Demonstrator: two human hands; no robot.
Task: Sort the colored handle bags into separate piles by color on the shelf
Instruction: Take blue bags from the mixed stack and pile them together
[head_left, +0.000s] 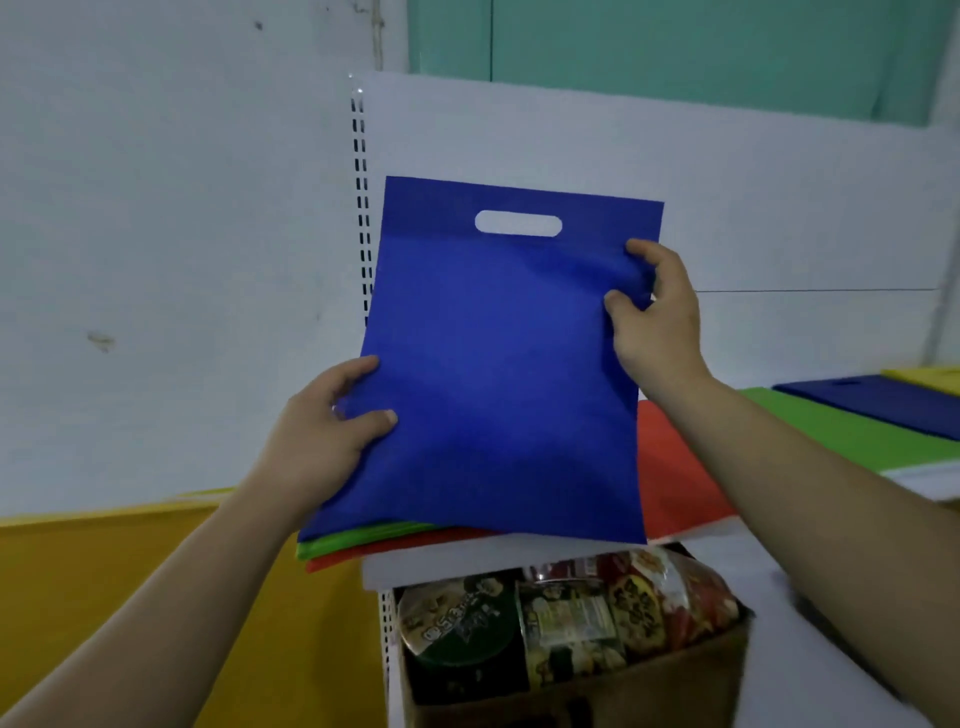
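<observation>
A blue handle bag (493, 353) is tilted up in front of me, its cut-out handle at the top. My left hand (332, 415) grips the bag stack at its lower left edge, thumb on the blue face. My right hand (657, 317) pinches the blue bag's right edge. Beneath it in the held stack show edges of a green bag (358, 538) and a red bag (363, 558). On the white shelf (493, 558) lie a red pile (675, 467), a green pile (852, 436), a blue pile (883, 402) and a yellow pile (930, 376).
A cardboard box (649, 680) of packaged snacks sits below the shelf's front edge. A slotted shelf upright (361, 197) stands at the shelf's left end. A yellow panel (130, 561) runs along the lower left.
</observation>
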